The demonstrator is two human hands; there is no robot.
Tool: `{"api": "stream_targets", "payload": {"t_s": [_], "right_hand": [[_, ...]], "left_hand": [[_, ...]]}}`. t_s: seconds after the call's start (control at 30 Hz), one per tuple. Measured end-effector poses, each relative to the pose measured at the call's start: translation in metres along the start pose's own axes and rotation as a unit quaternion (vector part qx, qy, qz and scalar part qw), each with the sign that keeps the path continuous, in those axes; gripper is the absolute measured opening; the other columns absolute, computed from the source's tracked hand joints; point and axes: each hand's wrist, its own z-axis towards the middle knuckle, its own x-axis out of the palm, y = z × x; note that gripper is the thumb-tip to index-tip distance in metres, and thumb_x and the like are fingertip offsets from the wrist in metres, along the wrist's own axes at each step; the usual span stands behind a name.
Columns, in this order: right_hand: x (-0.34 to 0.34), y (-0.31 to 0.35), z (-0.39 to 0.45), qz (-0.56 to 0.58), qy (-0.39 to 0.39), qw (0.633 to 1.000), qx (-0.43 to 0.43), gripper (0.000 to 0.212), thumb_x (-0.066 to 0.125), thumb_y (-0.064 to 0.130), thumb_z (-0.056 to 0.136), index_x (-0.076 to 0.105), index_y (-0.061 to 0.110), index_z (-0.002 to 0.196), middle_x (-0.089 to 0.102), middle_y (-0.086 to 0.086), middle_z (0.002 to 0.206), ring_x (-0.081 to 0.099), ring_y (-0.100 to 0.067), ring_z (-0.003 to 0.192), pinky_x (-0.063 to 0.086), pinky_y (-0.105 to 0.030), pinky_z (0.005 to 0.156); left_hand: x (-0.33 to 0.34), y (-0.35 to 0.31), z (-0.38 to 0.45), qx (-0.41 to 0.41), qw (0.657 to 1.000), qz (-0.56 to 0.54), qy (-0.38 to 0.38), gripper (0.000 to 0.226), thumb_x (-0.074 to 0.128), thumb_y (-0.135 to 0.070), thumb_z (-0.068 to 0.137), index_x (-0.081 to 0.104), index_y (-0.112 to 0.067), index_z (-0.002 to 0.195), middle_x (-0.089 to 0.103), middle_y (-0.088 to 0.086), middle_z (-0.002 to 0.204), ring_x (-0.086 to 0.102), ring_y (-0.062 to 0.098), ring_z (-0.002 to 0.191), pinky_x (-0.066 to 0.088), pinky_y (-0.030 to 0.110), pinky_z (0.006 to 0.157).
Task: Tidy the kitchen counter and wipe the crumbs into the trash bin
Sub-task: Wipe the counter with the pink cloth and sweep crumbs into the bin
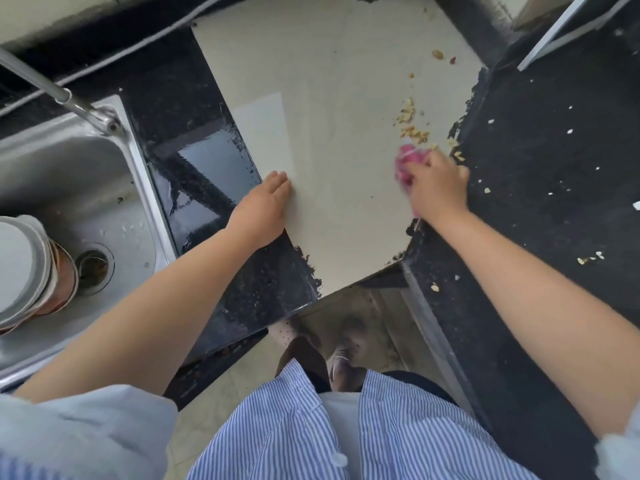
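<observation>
A pale beige counter slab (329, 109) lies between two black speckled counters. My right hand (438, 187) grips a pink cloth (408, 162) on the slab's right side, just below a pile of tan crumbs (412, 124). More crumbs (443, 56) lie farther back, and several white and tan bits are scattered over the black counter on the right (547, 161). My left hand (265, 206) rests flat with straight fingers on the slab's left edge. No trash bin is in view.
A steel sink (79, 181) with a tap (62, 95) sits at the left; stacked bowls and plates (27, 271) stand in it beside the drain. The black counter next to the sink (207, 174) looks wet. A white frame edge (554, 39) lies at top right.
</observation>
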Motion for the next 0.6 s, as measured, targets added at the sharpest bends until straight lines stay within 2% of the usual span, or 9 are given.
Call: {"api": "stream_targets", "payload": {"t_s": [0.07, 0.13, 0.23, 0.3, 0.37, 0.43, 0.47, 0.53, 0.6], "right_hand": [[-0.003, 0.009, 0.014, -0.001, -0.021, 1.0, 0.0, 0.032, 0.042, 0.023, 0.095, 0.058, 0.007, 0.119, 0.051, -0.018, 0.119, 0.044, -0.029, 0.114, 0.027, -0.039, 0.101], [0.003, 0.039, 0.028, 0.004, -0.033, 0.998, -0.045, 0.03, 0.045, 0.018, 0.094, 0.06, 0.008, 0.118, 0.054, -0.019, 0.114, 0.047, -0.031, 0.111, 0.028, -0.041, 0.099], [0.018, 0.091, 0.041, 0.004, -0.021, 0.993, -0.12, 0.018, 0.06, 0.011, 0.076, 0.073, 0.008, 0.088, 0.063, -0.019, 0.081, 0.062, -0.035, 0.076, 0.044, -0.044, 0.073], [0.029, 0.107, 0.055, -0.016, -0.005, 0.991, -0.134, 0.014, 0.063, 0.01, 0.066, 0.074, 0.013, 0.075, 0.063, -0.015, 0.072, 0.063, -0.032, 0.063, 0.047, -0.041, 0.064], [0.028, 0.102, 0.066, -0.017, 0.027, 0.996, -0.083, 0.027, 0.066, 0.002, 0.069, 0.071, 0.012, 0.094, 0.063, -0.018, 0.09, 0.062, -0.034, 0.083, 0.043, -0.042, 0.076], [0.027, 0.081, 0.068, -0.043, 0.035, 0.998, -0.002, 0.04, 0.052, 0.006, 0.086, 0.055, 0.015, 0.124, 0.052, -0.017, 0.119, 0.048, -0.032, 0.113, 0.032, -0.04, 0.092], [0.026, 0.069, 0.069, -0.036, 0.031, 0.998, 0.045, 0.041, 0.046, 0.009, 0.09, 0.05, 0.016, 0.13, 0.048, -0.016, 0.126, 0.043, -0.031, 0.119, 0.028, -0.039, 0.097], [0.016, 0.051, 0.069, -0.01, 0.024, 0.991, 0.131, 0.036, 0.04, 0.015, 0.095, 0.05, 0.014, 0.129, 0.048, -0.016, 0.127, 0.041, -0.03, 0.119, 0.027, -0.037, 0.1], [0.008, 0.05, 0.074, 0.033, 0.013, 0.988, 0.148, 0.033, 0.038, 0.018, 0.097, 0.056, 0.009, 0.124, 0.053, -0.017, 0.12, 0.044, -0.032, 0.113, 0.029, -0.037, 0.097]], "left_hand": [[-0.006, 0.006, 0.01, -0.008, 1.0, 0.007, -0.005, 0.054, 0.031, -0.001, 0.097, 0.017, -0.004, 0.149, 0.01, 0.008, 0.159, 0.006, 0.021, 0.148, 0.013, 0.032, 0.12], [-0.015, 0.013, 0.02, -0.02, 1.0, 0.008, -0.006, 0.053, 0.031, -0.002, 0.097, 0.016, -0.003, 0.149, 0.01, 0.008, 0.159, 0.005, 0.022, 0.148, 0.013, 0.032, 0.12], [-0.027, 0.021, 0.032, -0.01, 1.0, 0.014, -0.011, 0.05, 0.031, -0.002, 0.097, 0.023, 0.002, 0.146, 0.019, 0.012, 0.156, 0.014, 0.025, 0.146, 0.016, 0.032, 0.118], [-0.036, 0.029, 0.042, 0.0, 1.0, 0.025, -0.015, 0.047, 0.032, -0.001, 0.096, 0.03, 0.004, 0.142, 0.027, 0.014, 0.152, 0.019, 0.026, 0.143, 0.019, 0.031, 0.115], [-0.043, 0.037, 0.053, -0.003, 1.0, 0.02, -0.01, 0.047, 0.032, -0.001, 0.096, 0.029, 0.003, 0.143, 0.024, 0.013, 0.153, 0.017, 0.025, 0.144, 0.019, 0.03, 0.115], [-0.052, 0.043, 0.064, -0.007, 1.0, 0.011, -0.012, 0.046, 0.033, 0.001, 0.095, 0.031, 0.002, 0.141, 0.026, 0.013, 0.151, 0.021, 0.024, 0.142, 0.024, 0.03, 0.112], [-0.059, 0.047, 0.071, -0.003, 1.0, 0.011, -0.021, 0.045, 0.033, 0.001, 0.095, 0.032, 0.002, 0.14, 0.027, 0.013, 0.149, 0.023, 0.023, 0.14, 0.026, 0.03, 0.111], [-0.066, 0.054, 0.082, 0.006, 1.0, 0.01, -0.027, 0.047, 0.032, 0.0, 0.096, 0.026, 0.0, 0.143, 0.023, 0.012, 0.152, 0.019, 0.022, 0.143, 0.023, 0.029, 0.113], [-0.071, 0.058, 0.094, 0.015, 0.999, 0.007, -0.029, 0.05, 0.029, 0.0, 0.097, 0.02, 0.0, 0.146, 0.017, 0.011, 0.155, 0.014, 0.022, 0.145, 0.019, 0.028, 0.114]]}}
